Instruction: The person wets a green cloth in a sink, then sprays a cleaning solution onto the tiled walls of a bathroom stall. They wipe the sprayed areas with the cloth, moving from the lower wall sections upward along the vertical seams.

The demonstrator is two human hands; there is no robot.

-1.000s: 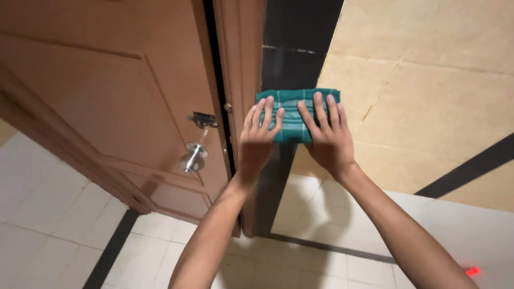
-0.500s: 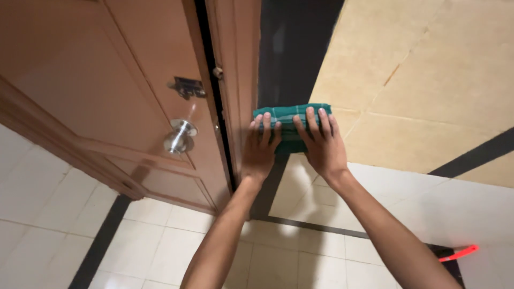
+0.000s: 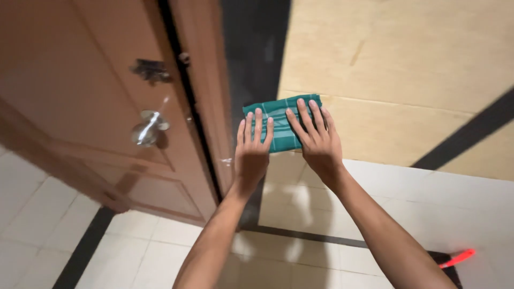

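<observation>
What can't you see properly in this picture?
- Middle of the green cloth, head view: covered by the left hand and right hand.
- Red object on the floor: too small and blurred to identify.
- Wooden door: cut off by the top and left edges.
- Latch above the round handle: blurred.

Both hands press flat on the folded green cloth (image 3: 281,128) against the wall, the left hand (image 3: 252,151) just beside the wooden door's edge (image 3: 206,107), which blocks any sweep leftward. The metal door handle (image 3: 149,127) juts out farther left. To the right of the right hand (image 3: 317,140), the beige wall (image 3: 407,80) lies open. Below, the tiled floor (image 3: 417,208) seems free, apart from a red object (image 3: 455,259) near the corner.
</observation>
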